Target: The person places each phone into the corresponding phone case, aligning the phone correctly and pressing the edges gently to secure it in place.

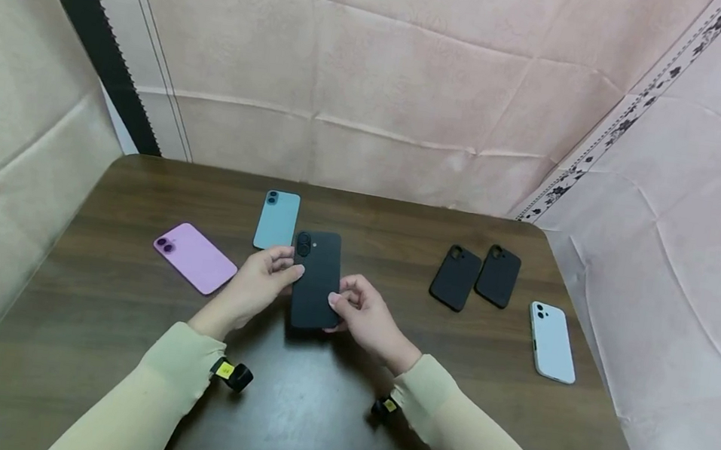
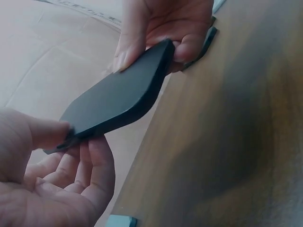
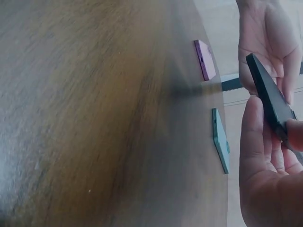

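Note:
Held up over the table is a black phone [image 1: 317, 280], its back with two stacked camera lenses turned toward the head camera. My left hand [image 1: 262, 280] pinches its left edge near the camera end, thumb on the back face. On the opposite side, my right hand [image 1: 370, 319] grips the lower right edge, with the thumb [image 3: 296, 135] over the back and fingers beneath. The left wrist view shows the black phone [image 2: 118, 97] tilted between both hands, its flat back and thick rounded edge visible. Its screen side is hidden.
A blue phone [image 1: 277, 220] lies just behind the hands, and a purple phone [image 1: 197, 259] to the left. Two black phone cases [image 1: 455, 277] lie side by side at the right. A pale blue phone [image 1: 553, 343] is near the table's right edge. Cloth walls surround the wooden table [image 1: 112, 344].

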The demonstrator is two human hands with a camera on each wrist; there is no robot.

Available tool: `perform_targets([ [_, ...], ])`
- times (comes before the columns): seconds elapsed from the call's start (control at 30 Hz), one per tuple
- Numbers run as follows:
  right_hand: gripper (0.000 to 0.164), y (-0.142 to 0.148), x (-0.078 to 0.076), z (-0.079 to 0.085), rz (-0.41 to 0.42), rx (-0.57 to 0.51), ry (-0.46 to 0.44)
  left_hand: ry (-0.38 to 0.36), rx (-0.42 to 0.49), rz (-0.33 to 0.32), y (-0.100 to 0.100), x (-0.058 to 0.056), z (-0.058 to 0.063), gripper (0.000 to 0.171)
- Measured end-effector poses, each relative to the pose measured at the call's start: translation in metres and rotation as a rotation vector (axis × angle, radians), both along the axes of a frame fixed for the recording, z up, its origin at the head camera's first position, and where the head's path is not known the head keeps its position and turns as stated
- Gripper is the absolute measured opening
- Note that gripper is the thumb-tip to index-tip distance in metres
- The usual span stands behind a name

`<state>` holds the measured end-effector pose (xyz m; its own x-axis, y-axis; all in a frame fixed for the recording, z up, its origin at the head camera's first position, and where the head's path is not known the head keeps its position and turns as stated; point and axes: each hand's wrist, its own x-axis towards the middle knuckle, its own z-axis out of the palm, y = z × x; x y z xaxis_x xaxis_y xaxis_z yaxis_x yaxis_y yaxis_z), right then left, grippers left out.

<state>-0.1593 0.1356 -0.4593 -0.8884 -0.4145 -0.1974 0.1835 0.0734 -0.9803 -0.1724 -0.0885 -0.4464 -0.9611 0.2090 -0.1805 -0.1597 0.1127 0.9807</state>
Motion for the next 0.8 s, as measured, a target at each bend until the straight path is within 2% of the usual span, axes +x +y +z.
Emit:
perform_targets([
  [0.17, 0.021, 0.0019, -0.0007, -0.0036, -0.018, 0.007, -0.013, -0.005, 0.01, -0.018, 0.0038, 0.0029, -0.0006, 0.055],
  [0.37, 0.024, 0.0031, 0.0011, -0.0025, -0.02, 0.005, -0.043, -0.031, 0.004, 0.018, 0.0058, 0.002, -0.0024, 0.052],
  [0.6, 0.025, 0.0032, -0.0001, -0.0011, -0.079, 0.086, -0.034, -0.071, 0.016, 0.034, 0.0047, 0.0023, -0.0074, 0.051],
  [0.8, 0.021, 0.0016, -0.0016, 0.0016, -0.091, 0.074, -0.044, -0.099, 0.026, 0.055, 0.0076, 0.0045, -0.01, 0.051],
])
